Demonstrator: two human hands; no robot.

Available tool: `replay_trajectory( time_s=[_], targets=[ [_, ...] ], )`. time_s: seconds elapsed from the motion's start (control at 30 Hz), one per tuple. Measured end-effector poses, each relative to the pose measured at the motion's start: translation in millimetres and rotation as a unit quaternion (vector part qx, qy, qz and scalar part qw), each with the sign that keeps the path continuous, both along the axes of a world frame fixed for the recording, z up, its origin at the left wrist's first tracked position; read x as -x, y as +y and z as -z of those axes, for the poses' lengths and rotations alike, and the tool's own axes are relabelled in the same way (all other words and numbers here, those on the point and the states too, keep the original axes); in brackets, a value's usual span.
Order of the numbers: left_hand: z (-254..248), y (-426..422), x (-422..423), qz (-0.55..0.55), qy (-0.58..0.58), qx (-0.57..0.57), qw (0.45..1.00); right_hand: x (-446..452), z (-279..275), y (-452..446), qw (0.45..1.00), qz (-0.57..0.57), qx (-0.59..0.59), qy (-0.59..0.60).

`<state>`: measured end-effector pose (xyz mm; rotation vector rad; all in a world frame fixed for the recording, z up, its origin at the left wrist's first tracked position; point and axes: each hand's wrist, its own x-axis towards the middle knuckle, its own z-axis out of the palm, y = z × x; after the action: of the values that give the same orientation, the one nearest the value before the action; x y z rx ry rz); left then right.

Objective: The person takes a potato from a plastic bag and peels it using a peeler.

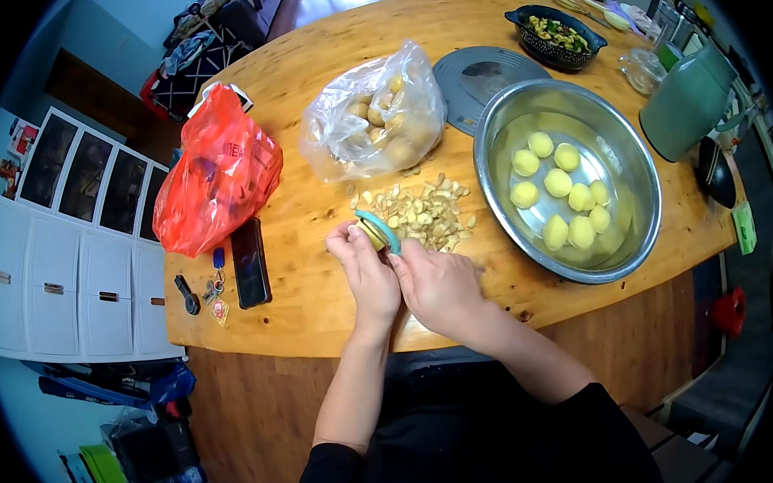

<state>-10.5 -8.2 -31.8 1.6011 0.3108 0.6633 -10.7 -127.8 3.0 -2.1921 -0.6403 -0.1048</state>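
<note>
My left hand [365, 262] is closed around a potato [370, 233], of which only a small part shows between the fingers. In my right hand [435, 282] is a teal-handled peeler [378, 227], its head lying across the potato. Both hands are close together over the table's near side. Just beyond them a heap of potato peelings [423, 210] is spread on the wood. To the right, a large steel basin [635, 220] holds several peeled potatoes [560, 181] in what looks like water. Unpeeled potatoes [380, 114] show through a clear plastic bag [326, 142] behind the peelings.
A red plastic bag [220, 171], a phone [251, 265] and keys [217, 289] lie at the left. Behind the basin are a grey round mat [474, 75] and a dark dish of food [554, 40]. A green jug [686, 104] stands at the right.
</note>
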Motion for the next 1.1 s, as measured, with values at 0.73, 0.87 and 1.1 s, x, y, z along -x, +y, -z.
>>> replay_trajectory(
  time_s=[0.73, 0.87, 1.1],
  targets=[
    [-9.3, -3.5, 1.4, 0.063, -0.036, 0.315, 0.946, -9.1, 2.1, -3.7, 0.998, 0.017, 0.045, 0.041],
    [-29.0, -1.0, 2.8, 0.084, -0.034, 0.368, 0.925, -23.9, 12.8, -14.2, 0.995, 0.027, 0.015, 0.093],
    [-24.7, -7.2, -1.4, 0.084, 0.020, 0.289, 0.953, -25.6, 4.5, -1.8, 0.952, -0.040, -0.225, 0.203]
  ],
)
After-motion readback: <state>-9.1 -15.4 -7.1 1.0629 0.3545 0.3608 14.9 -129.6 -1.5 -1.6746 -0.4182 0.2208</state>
